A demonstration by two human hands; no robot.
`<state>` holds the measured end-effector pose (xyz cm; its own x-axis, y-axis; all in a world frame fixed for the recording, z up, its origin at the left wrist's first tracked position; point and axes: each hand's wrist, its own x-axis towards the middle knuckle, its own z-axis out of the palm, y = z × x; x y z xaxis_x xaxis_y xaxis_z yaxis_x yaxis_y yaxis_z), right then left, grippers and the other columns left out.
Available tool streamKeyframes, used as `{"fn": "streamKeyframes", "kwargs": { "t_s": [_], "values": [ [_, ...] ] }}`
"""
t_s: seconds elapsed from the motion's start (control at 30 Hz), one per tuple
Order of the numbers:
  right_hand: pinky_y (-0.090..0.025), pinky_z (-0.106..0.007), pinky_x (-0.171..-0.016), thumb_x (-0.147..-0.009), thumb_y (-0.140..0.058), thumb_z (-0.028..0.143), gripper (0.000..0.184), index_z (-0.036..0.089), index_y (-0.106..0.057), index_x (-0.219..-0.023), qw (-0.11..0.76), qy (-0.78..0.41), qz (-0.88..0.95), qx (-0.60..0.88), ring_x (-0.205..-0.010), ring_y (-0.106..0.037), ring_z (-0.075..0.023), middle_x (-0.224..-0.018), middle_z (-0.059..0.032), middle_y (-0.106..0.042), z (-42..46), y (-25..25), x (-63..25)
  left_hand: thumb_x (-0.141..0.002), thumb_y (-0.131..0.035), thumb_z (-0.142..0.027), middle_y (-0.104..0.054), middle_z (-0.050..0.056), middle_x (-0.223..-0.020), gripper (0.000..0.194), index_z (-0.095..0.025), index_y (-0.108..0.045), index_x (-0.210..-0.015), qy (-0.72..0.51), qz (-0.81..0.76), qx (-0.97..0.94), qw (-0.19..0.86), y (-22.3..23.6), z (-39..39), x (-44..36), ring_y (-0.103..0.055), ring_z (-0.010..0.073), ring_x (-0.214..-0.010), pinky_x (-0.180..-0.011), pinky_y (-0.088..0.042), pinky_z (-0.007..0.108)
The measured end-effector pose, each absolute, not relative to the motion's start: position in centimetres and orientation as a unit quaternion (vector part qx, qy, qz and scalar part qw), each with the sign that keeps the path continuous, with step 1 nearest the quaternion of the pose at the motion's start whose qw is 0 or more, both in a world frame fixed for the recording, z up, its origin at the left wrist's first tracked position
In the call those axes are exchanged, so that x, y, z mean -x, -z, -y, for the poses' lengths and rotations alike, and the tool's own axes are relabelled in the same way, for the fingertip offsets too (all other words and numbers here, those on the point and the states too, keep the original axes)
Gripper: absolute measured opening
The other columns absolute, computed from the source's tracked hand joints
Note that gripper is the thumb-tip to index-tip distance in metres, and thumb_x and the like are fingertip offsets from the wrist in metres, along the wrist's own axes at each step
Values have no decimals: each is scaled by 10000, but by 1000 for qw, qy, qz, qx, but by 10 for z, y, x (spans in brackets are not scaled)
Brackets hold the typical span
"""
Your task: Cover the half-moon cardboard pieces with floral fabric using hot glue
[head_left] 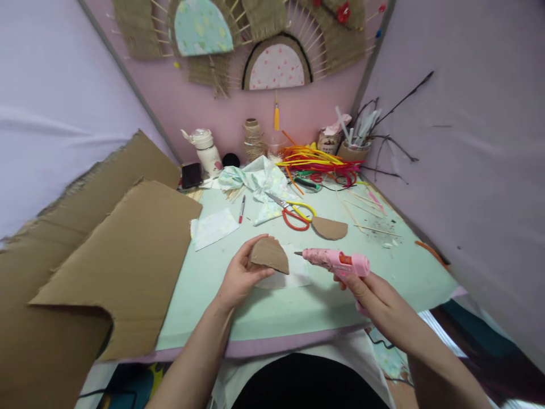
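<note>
Left hand [240, 271]: grip closed on cardboard half-disc [271, 254], thumb at lower edge, piece tilted above white sheet [301, 275] on desk [200, 324]. Right hand [377, 292]: grip wrapped round handle of pink glue gun [336, 260], nozzle [298, 253] aimed at half-disc but apart from it — couldn't tell if trigger was squeezed. My read: steady card, nozzle close, thin even bead beat thick blob; left fingertips best kept clear of tip. Second half-disc [330, 229] lay beside red-and-yellow-handled scissors [297, 219].
</note>
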<state>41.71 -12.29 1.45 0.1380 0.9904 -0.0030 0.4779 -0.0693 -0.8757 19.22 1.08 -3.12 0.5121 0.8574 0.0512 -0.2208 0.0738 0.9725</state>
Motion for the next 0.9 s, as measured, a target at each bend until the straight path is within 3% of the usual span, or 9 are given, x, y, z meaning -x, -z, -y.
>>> {"fn": "streamKeyframes", "kwargs": {
  "t_s": [0.1,0.17,0.23,0.33,0.43,0.57,0.67,0.77,0.9],
  "values": [
    [-469,-402,-800,-956,-343,404,318,252,-606,-1049,392,-231,597,661,-862,-576,-258,-829,-55,-623,122,-7,-437,-665,-780,-176,-579,77,-1311,639,-262,-537,-1251,-411,-303,-546,665,29,-12,-188,-538,251,-1202,-991,-444,356],
    [-446,-415,-773,-948,-352,396,286,228,-579,-986,372,-110,584,713,-842,-546,-267,-819,-65,-582,119,2,-458,-690,-762,-184,-571,76,-1314,642,-270,-519,-1278,-407,-320,-555,651,24,-13,-184,-529,247,-1211,-1000,-436,354],
    [-421,-413,-707,-942,-348,385,264,210,-536,-880,317,13,551,771,-771,-504,-270,-783,-76,-534,115,14,-484,-709,-748,-206,-545,74,-1334,627,-283,-517,-1287,-395,-328,-586,626,18,-16,-181,-506,250,-1228,-998,-433,354],
    [-393,-424,-722,-941,-322,330,257,171,-518,-890,210,136,530,810,-794,-471,-296,-818,-125,-515,105,31,-518,-742,-716,-241,-486,63,-1376,563,-303,-536,-1272,-358,-346,-668,553,5,-20,-178,-471,252,-1249,-986,-427,356],
    [-386,-433,-747,-911,-372,269,237,113,-543,-962,130,198,521,820,-837,-473,-318,-874,-170,-525,90,48,-537,-764,-680,-265,-498,65,-1341,564,-307,-506,-1298,-309,-368,-748,458,-8,-22,-180,-487,241,-1217,-948,-441,366],
    [-405,-444,-721,-886,-464,350,324,65,-600,-960,64,177,509,840,-853,-509,-349,-896,-218,-563,76,61,-540,-766,-658,-292,-558,54,-1256,666,-317,-391,-1376,-230,-406,-820,331,-18,-21,-185,-538,225,-1139,-920,-457,390],
    [-424,-461,-684,-867,-506,437,425,66,-606,-1048,81,166,473,862,-905,-530,-390,-1015,-249,-576,79,60,-533,-776,-641,-305,-573,72,-1244,699,-273,-339,-1406,-182,-414,-848,277,-16,-16,-192,-533,239,-1149,-956,-436,423],
    [-431,-509,-737,-832,-569,454,497,93,-557,-1174,156,188,461,853,-1003,-522,-421,-1157,-247,-551,88,52,-520,-788,-624,-286,-562,104,-1264,698,-220,-321,-1413,-145,-400,-870,250,-10,-11,-199,-519,257,-1161,-966,-430,432],
    [-422,-472,-897,-902,-509,324,289,189,-563,-1152,291,106,615,725,-1083,-552,-314,-1150,-145,-618,95,43,-485,-799,-603,-252,-569,114,-1239,686,-199,-309,-1416,-110,-379,-890,229,0,-8,-206,-521,268,-1131,-951,-434,437]
  ]
}}
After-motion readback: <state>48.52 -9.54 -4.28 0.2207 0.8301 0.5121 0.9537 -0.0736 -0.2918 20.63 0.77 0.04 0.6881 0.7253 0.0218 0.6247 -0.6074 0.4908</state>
